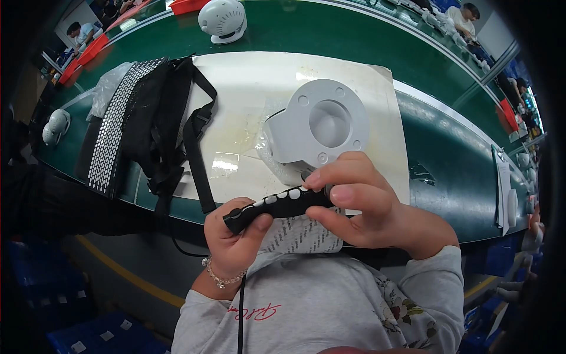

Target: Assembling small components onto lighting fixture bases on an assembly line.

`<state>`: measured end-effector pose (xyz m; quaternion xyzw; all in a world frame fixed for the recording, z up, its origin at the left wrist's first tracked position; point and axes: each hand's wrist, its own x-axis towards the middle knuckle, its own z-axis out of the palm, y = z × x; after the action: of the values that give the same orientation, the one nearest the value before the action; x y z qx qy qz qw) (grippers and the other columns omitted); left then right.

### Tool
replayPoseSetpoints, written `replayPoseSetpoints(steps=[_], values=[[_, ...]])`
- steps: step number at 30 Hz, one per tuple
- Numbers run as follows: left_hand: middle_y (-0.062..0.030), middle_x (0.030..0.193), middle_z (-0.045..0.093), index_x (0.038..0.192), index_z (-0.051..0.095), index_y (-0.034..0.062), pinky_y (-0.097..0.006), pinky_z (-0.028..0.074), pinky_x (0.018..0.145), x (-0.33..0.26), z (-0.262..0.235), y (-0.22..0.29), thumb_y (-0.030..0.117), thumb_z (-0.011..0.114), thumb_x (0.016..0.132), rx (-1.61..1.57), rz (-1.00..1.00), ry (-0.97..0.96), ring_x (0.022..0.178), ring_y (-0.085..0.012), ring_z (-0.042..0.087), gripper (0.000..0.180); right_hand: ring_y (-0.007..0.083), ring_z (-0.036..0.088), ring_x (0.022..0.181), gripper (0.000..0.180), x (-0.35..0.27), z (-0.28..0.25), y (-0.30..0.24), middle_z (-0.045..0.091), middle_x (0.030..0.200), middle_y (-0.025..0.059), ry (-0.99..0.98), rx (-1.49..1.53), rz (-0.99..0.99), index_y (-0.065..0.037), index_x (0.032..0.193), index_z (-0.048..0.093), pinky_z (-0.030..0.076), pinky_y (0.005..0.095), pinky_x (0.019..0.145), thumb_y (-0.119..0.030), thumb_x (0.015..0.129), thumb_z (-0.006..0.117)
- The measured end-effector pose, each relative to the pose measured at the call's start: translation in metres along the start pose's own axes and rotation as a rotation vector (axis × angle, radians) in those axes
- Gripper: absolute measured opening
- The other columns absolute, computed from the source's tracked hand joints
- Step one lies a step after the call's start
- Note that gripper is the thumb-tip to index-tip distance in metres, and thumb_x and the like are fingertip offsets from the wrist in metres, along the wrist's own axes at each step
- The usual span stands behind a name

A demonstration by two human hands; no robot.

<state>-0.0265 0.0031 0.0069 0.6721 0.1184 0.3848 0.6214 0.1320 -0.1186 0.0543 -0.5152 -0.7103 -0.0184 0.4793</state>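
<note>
The left hand (233,242) has its fingers closed round the left end of a black strip (277,207) with white spots, thumb along its near side; the right hand (368,206) keeps its thumb and first fingers close together about the other end, so the strip is held between the two, tilted up to the right, above the counter's near edge. As far as can be judged, work on the strip is under way and unfinished: it is in the fingers rather than set down, and what has been done to its right end is hidden by them. Below it, by that near edge, lies a white printed packet (303,236). Just beyond the right fingers, a white gadget (358,127) rests with its round hollow upward on clear wrap (287,172), over a white board (383,112); nothing shows the strip fastened to it. Toward the counter's left end lies a heap of black straps (168,112) beside a dotted band (115,133), apart from the strip. Another white gadget (224,20) stands toward the far edge.
</note>
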Motion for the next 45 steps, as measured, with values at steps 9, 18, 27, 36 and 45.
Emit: replayPoseSetpoints(steps=[9, 18, 27, 36, 45], values=[[-0.0033, 0.062, 0.052, 0.072, 0.055, -0.0042, -0.02, 0.034, 0.049, 0.001, 0.006, 0.0, 0.006, 0.065, 0.074, -0.139, -0.064, -0.097, 0.054, -0.0087, 0.044, 0.015, 0.024, 0.055, 0.077, 0.051, 0.0, -0.02, 0.009, 0.048, 0.098, 0.0125, -0.476, 0.301, 0.255, -0.015, 0.103, 0.045, 0.043, 0.0322, 0.062, 0.006, 0.063, 0.069], [0.0018, 0.065, 0.053, 0.076, 0.057, -0.0036, -0.018, 0.036, 0.052, 0.002, 0.009, 0.003, 0.013, 0.063, 0.078, -0.28, -0.275, -0.061, 0.059, -0.0046, 0.044, 0.018, 0.0157, 0.055, 0.062, 0.042, -0.007, 0.001, 0.016, 0.052, 0.084, 0.0116, 0.2, -0.093, -0.231, -0.012, 0.106, 0.044, 0.045, 0.0257, 0.051, 0.003, 0.072, 0.063], [0.0026, 0.064, 0.052, 0.076, 0.057, -0.0029, -0.019, 0.035, 0.051, 0.005, 0.012, 0.001, 0.012, 0.061, 0.078, -0.31, -0.311, -0.049, 0.058, -0.0046, 0.043, 0.015, 0.0115, 0.042, 0.039, 0.038, -0.018, -0.002, 0.017, 0.044, 0.055, 0.006, -0.015, 0.351, -0.04, -0.007, 0.111, 0.042, 0.036, 0.024, 0.04, -0.02, 0.079, 0.058], [-0.008, 0.081, 0.054, 0.079, 0.06, 0.0017, -0.021, 0.04, 0.053, 0.026, 0.015, -0.01, 0.001, 0.069, 0.065, 0.176, 0.269, -0.227, 0.058, -0.0112, 0.05, 0.017, 0.0122, 0.046, 0.076, 0.07, 0.031, -0.038, 0.049, 0.035, 0.111, 0.0107, 0.333, 0.187, 0.134, -0.013, 0.132, 0.016, 0.042, 0.0224, 0.066, 0.009, 0.075, 0.049], [-0.0203, 0.124, 0.042, 0.077, 0.059, -0.0004, -0.025, 0.047, 0.058, 0.032, 0.023, -0.027, -0.002, 0.071, 0.058, 0.246, 0.365, -0.254, 0.07, -0.017, 0.058, 0.023, 0.0119, 0.045, 0.079, 0.068, 0.043, -0.053, 0.052, 0.039, 0.11, 0.0127, 0.147, 0.283, 0.505, -0.012, 0.132, 0.016, 0.042, 0.0233, 0.073, 0.007, 0.076, 0.048]])
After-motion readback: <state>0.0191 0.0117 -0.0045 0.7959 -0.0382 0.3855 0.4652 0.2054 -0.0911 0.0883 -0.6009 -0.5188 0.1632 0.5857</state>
